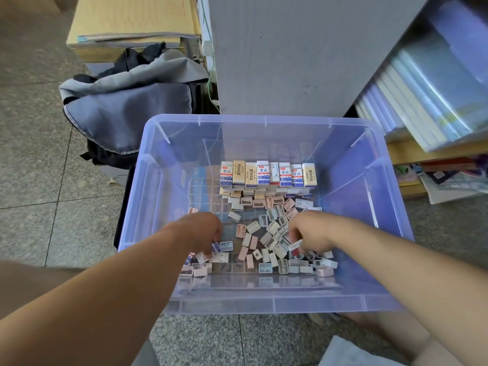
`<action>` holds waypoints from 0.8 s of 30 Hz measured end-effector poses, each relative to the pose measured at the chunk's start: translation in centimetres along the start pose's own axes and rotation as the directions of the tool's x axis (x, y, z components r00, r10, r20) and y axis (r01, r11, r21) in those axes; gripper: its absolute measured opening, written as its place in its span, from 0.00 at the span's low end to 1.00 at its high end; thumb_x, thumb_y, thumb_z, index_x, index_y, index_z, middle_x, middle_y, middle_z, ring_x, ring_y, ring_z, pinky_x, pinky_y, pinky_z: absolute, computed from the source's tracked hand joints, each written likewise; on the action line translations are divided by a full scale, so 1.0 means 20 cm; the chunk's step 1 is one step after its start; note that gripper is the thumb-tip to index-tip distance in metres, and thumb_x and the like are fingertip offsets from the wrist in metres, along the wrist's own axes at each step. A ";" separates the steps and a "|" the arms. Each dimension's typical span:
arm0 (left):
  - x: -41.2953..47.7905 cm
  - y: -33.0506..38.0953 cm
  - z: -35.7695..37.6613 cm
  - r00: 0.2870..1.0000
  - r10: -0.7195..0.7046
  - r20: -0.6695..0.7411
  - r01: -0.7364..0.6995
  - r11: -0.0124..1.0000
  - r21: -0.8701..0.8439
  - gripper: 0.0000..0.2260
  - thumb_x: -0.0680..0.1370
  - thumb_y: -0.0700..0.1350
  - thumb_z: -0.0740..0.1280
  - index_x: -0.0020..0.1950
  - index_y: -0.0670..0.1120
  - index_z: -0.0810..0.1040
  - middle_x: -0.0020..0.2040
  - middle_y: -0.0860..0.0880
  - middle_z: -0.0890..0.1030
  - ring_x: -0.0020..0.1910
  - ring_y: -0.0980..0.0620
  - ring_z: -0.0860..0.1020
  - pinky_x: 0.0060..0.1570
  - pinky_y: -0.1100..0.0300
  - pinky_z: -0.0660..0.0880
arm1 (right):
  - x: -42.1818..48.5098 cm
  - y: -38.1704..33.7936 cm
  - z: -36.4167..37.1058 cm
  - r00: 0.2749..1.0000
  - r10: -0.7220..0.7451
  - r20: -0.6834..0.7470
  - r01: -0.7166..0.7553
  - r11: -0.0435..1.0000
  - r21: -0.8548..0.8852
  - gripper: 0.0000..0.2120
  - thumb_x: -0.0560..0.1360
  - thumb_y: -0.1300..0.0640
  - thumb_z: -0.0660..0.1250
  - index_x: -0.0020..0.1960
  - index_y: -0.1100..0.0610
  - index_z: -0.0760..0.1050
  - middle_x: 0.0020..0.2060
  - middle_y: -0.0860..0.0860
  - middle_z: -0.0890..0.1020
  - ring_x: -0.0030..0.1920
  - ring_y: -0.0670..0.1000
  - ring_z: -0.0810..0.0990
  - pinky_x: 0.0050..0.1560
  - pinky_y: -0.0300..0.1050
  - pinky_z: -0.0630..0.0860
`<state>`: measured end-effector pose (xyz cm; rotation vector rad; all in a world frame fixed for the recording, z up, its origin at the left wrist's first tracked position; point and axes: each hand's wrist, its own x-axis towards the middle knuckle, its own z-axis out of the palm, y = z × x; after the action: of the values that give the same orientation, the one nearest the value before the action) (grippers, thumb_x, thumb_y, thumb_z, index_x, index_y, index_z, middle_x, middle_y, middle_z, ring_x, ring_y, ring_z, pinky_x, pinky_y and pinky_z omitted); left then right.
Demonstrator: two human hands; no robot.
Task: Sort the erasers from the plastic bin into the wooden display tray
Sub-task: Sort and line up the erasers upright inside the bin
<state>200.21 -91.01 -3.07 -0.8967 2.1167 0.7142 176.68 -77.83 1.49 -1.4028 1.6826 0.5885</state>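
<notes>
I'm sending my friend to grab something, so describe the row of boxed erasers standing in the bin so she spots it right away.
Start at the translucent purple plastic bin on the stone floor, in front of the grey cabinet. Against its far wall, beyond both hands, a row of boxed erasers stands upright side by side. Unlike the small loose pieces scattered nearer, these are taller, neatly lined up, with printed white and tan sleeves.

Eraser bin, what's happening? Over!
Both hands down in plastic bin. Left hand and right hand picking among loose erasers. Wooden tray not visible.
</notes>
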 end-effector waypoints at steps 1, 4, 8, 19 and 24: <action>0.00 0.00 -0.01 1.000 -0.001 0.003 0.001 1.000 0.016 0.17 0.69 0.43 0.81 0.55 0.53 0.82 0.52 0.52 0.81 0.51 0.48 0.81 0.54 0.54 0.80 | 0.01 0.00 -0.01 0.999 -0.025 -0.040 0.028 0.996 0.083 0.08 0.76 0.58 0.73 0.55 0.51 0.79 0.52 0.47 0.79 0.49 0.49 0.77 0.42 0.40 0.71; -0.01 0.04 -0.04 1.000 0.013 0.006 -0.013 0.999 0.053 0.16 0.71 0.45 0.81 0.57 0.51 0.82 0.55 0.51 0.80 0.54 0.46 0.80 0.55 0.53 0.79 | 0.02 0.00 -0.02 0.985 -0.070 -0.160 0.113 0.953 0.279 0.07 0.75 0.53 0.75 0.46 0.46 0.77 0.45 0.42 0.78 0.45 0.45 0.77 0.41 0.39 0.72; -0.07 0.11 -0.15 0.996 0.017 -0.090 -0.022 0.998 -0.053 0.10 0.73 0.46 0.78 0.47 0.50 0.79 0.49 0.52 0.81 0.49 0.49 0.79 0.49 0.57 0.77 | -0.02 -0.03 -0.08 0.952 -0.046 -0.302 0.222 0.784 0.580 0.07 0.74 0.58 0.76 0.47 0.50 0.79 0.40 0.50 0.85 0.41 0.49 0.85 0.47 0.47 0.81; -0.14 0.15 -0.38 0.891 -0.284 -0.354 -0.259 0.322 -0.911 0.07 0.79 0.34 0.70 0.54 0.43 0.80 0.48 0.42 0.85 0.44 0.44 0.87 0.47 0.54 0.84 | -0.02 -0.16 -0.28 0.791 0.311 -0.527 0.392 0.404 0.826 0.07 0.76 0.60 0.74 0.53 0.55 0.78 0.42 0.52 0.84 0.37 0.48 0.85 0.37 0.40 0.82; -0.09 0.12 -0.39 0.839 -0.439 -0.322 -0.222 0.265 -0.938 0.07 0.79 0.35 0.69 0.48 0.47 0.79 0.46 0.44 0.85 0.43 0.48 0.86 0.50 0.54 0.84 | 0.07 -0.26 -0.34 0.763 0.343 -0.548 0.308 0.553 0.774 0.10 0.75 0.53 0.76 0.37 0.50 0.78 0.40 0.55 0.86 0.44 0.56 0.86 0.51 0.60 0.83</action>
<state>196.08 -94.45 3.40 -2.1221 1.8031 2.0114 179.53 -85.35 4.86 -0.8405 2.0689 -0.8071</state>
